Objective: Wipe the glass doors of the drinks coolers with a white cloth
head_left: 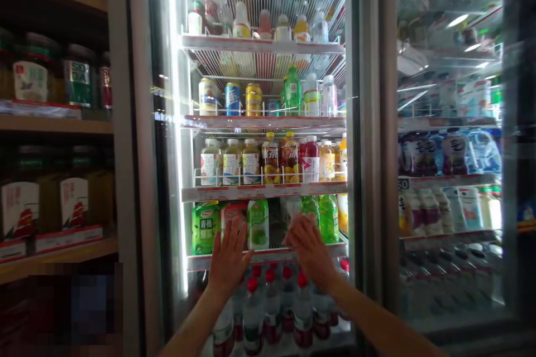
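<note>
Both hands reach out in front of a lit drinks cooler, at the height of its lower bottle shelf. My left hand (228,254) is open, its fingers stretched upward and the back toward me, with nothing held. It covers part of a red-labelled pack (233,211) and is beside a green-and-white carton (258,224). My right hand (310,248) is also open, fingers extended up and left, slightly blurred. Behind it stand green bottles (329,217). Faint reflections cross the cooler front; whether the hands touch glass I cannot tell.
Below the hands are several clear red-capped bottles (252,312). A green drink pack (205,228) stands at left. Tea bottles (271,159) line the shelf above, cans (253,99) higher up. Wooden shelves (58,122) with jars flank the left; another glass-fronted cooler (450,178) flanks the right.
</note>
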A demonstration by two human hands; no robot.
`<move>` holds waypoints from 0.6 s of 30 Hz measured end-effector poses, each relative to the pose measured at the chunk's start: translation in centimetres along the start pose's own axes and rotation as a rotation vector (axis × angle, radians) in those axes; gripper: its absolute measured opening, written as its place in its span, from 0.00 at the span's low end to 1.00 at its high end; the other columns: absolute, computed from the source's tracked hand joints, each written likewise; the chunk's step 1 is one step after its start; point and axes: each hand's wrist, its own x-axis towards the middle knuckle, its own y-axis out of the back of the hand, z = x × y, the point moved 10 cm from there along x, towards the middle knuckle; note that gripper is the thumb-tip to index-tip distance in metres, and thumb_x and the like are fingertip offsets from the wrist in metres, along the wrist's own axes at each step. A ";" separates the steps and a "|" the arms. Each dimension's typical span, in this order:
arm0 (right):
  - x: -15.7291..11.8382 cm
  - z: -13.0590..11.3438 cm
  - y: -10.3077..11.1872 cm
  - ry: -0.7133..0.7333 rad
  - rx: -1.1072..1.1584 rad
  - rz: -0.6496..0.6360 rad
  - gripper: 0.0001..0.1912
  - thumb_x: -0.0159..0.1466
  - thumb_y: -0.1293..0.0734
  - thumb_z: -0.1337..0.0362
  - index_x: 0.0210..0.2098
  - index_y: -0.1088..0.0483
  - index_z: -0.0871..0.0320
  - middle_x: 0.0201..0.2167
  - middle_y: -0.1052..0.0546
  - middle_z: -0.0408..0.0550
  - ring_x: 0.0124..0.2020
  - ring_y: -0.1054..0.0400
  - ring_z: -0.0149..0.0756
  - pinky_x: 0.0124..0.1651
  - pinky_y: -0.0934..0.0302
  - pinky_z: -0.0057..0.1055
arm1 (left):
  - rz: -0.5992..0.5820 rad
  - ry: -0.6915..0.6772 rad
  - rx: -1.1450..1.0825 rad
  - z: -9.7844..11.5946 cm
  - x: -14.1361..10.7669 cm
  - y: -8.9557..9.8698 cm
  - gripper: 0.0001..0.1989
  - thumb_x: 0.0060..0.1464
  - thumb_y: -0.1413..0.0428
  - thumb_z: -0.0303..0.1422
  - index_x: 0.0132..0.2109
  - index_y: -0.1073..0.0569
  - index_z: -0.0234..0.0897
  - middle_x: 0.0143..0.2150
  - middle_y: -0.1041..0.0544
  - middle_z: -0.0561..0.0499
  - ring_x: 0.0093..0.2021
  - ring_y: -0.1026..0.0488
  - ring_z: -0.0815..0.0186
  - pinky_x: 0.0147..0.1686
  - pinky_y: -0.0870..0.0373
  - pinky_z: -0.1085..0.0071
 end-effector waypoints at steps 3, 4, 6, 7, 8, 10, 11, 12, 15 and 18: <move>0.6 -4.8 -1.5 0.237 0.051 -0.075 0.24 0.59 0.40 0.69 0.56 0.38 0.57 0.63 0.45 0.44 0.65 0.60 0.41 0.63 0.53 0.42 | -0.001 -0.031 0.016 -0.2 0.0 0.2 0.29 0.56 0.54 0.40 0.62 0.45 0.32 0.63 0.42 0.39 0.65 0.53 0.55 0.61 0.54 0.54; 1.5 -4.9 -1.6 0.254 0.057 -0.078 0.25 0.59 0.39 0.68 0.56 0.38 0.56 0.63 0.44 0.44 0.65 0.60 0.40 0.64 0.54 0.42 | -0.002 -0.040 0.019 -0.2 0.0 0.2 0.29 0.56 0.54 0.40 0.62 0.45 0.33 0.63 0.41 0.40 0.65 0.52 0.56 0.61 0.55 0.54; 4.2 -3.2 -1.4 0.174 0.056 -0.055 0.25 0.58 0.38 0.68 0.56 0.38 0.56 0.62 0.43 0.46 0.66 0.61 0.41 0.65 0.58 0.45 | 0.000 -0.046 0.022 -0.3 -0.1 0.2 0.29 0.56 0.54 0.39 0.62 0.45 0.33 0.62 0.40 0.41 0.65 0.52 0.56 0.61 0.55 0.54; 5.5 -1.8 -1.2 0.104 0.052 -0.036 0.26 0.58 0.38 0.69 0.56 0.38 0.57 0.62 0.43 0.48 0.66 0.62 0.43 0.65 0.60 0.47 | 0.001 -0.039 0.023 -0.3 -0.2 0.2 0.28 0.56 0.54 0.39 0.62 0.45 0.33 0.62 0.39 0.41 0.65 0.52 0.56 0.61 0.54 0.55; 6.5 -0.6 -1.0 0.038 0.049 -0.025 0.26 0.57 0.38 0.69 0.56 0.38 0.58 0.62 0.43 0.50 0.66 0.63 0.44 0.64 0.61 0.49 | 0.002 -0.030 0.022 -0.3 -0.2 0.3 0.28 0.56 0.54 0.39 0.62 0.45 0.32 0.61 0.39 0.40 0.65 0.52 0.56 0.61 0.54 0.55; 6.9 -0.2 -0.8 0.019 0.053 -0.033 0.27 0.57 0.38 0.70 0.57 0.39 0.60 0.63 0.45 0.53 0.66 0.63 0.46 0.64 0.61 0.50 | 0.001 -0.021 0.028 -0.2 -0.3 0.4 0.28 0.56 0.54 0.38 0.62 0.44 0.31 0.62 0.40 0.39 0.65 0.53 0.56 0.61 0.53 0.55; 6.3 -1.2 -1.0 0.087 0.064 -0.058 0.27 0.58 0.38 0.70 0.57 0.40 0.61 0.63 0.45 0.53 0.66 0.63 0.45 0.64 0.61 0.49 | 0.002 -0.023 0.034 -0.1 -0.4 0.5 0.28 0.56 0.54 0.38 0.61 0.44 0.30 0.62 0.40 0.39 0.65 0.53 0.55 0.61 0.53 0.55; 5.0 -2.8 -1.2 0.198 0.078 -0.096 0.26 0.59 0.39 0.69 0.58 0.40 0.61 0.63 0.45 0.52 0.66 0.62 0.43 0.64 0.60 0.47 | 0.001 -0.026 0.041 -0.1 -0.6 0.6 0.28 0.56 0.54 0.38 0.62 0.45 0.30 0.62 0.41 0.39 0.66 0.54 0.55 0.60 0.52 0.55; 0.5 -7.3 -1.6 0.542 0.117 -0.200 0.23 0.62 0.42 0.68 0.57 0.40 0.58 0.63 0.44 0.43 0.65 0.59 0.34 0.65 0.57 0.37 | -0.005 -0.027 0.058 -0.6 -1.1 0.7 0.29 0.56 0.54 0.39 0.62 0.46 0.31 0.63 0.42 0.39 0.66 0.54 0.55 0.60 0.52 0.55; 2.0 -7.0 -1.8 0.539 0.120 -0.218 0.22 0.63 0.42 0.67 0.56 0.39 0.56 0.63 0.44 0.41 0.65 0.59 0.35 0.66 0.61 0.40 | -0.004 -0.037 0.067 -1.3 -1.5 0.8 0.29 0.56 0.54 0.39 0.62 0.47 0.31 0.63 0.41 0.39 0.66 0.54 0.55 0.61 0.53 0.55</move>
